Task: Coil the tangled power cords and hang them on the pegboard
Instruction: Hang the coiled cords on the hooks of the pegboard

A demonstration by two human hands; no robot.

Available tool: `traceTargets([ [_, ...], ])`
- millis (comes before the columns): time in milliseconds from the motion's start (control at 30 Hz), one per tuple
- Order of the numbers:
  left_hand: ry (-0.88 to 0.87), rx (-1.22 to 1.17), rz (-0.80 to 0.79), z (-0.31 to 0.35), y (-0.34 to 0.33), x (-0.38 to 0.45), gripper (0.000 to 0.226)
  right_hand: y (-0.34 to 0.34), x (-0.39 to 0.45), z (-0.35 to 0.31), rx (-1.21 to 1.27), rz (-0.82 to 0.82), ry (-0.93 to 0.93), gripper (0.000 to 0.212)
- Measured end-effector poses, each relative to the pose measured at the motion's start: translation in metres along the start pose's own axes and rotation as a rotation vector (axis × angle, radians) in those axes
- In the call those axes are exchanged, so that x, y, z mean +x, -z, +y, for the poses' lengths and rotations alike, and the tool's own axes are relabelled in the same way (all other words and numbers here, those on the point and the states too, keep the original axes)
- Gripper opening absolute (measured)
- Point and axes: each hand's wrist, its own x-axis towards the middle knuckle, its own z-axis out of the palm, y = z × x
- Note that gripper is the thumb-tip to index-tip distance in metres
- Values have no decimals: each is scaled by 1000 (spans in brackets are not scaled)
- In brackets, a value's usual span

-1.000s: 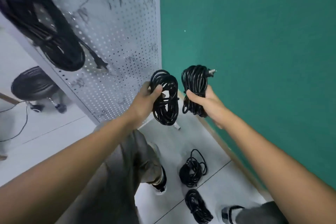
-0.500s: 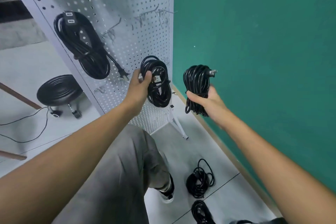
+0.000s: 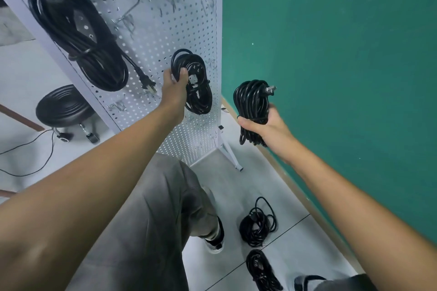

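From the head camera, the left hand [image 3: 173, 88] is curled tight around the upper left side of a coiled black cord [image 3: 192, 81], which it holds up against the face of the white pegboard [image 3: 151, 38]. Most of that coil hangs below and to the right of the grip, its long axis running from upper left down to lower right, with the top loop arching just above the knuckles. Whether the coil is caught on a hook cannot be told. The right hand [image 3: 266, 126] grips a second coiled cord [image 3: 251, 107] near its lower end, fingers wrapped round the bundle; the bulk of this coil stands up above the fist, nearly upright, and its plug [image 3: 270, 89] points up and to the right from the top, while a short loop hangs below the hand. This coil is held in the air between the pegboard's right edge and the green wall [image 3: 343, 66], touching neither. Up and to the left of the left hand's grip, a larger cord with a power strip [image 3: 78, 35] hangs on the pegboard. Well below both hands, two more bundled cords [image 3: 256, 225] [image 3: 262, 271] lie on the grey floor [image 3: 255, 177].
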Motion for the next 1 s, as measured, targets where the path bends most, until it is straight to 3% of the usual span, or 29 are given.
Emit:
traceTargets([
  [67,26,6,44,-5,-1,10,62,-4,4,1,-1,3,0,71],
  [400,-13,117,214,-4,-19,-4,43,-22,17,-3,-18,-9,22,79],
  [533,9,138,240,-7,-13,-8,41,-30,22,-18,-23,73,137,76],
  [667,59,200,216,-9,-12,-14,48,-37,28,-64,0,154,317,63],
  [833,52,220,195,-2,-12,-25,59,-41,39,-123,-3,186,491,74],
  [1000,-50,315,164,-2,-8,-37,72,-44,51,-145,-14,197,522,77],
])
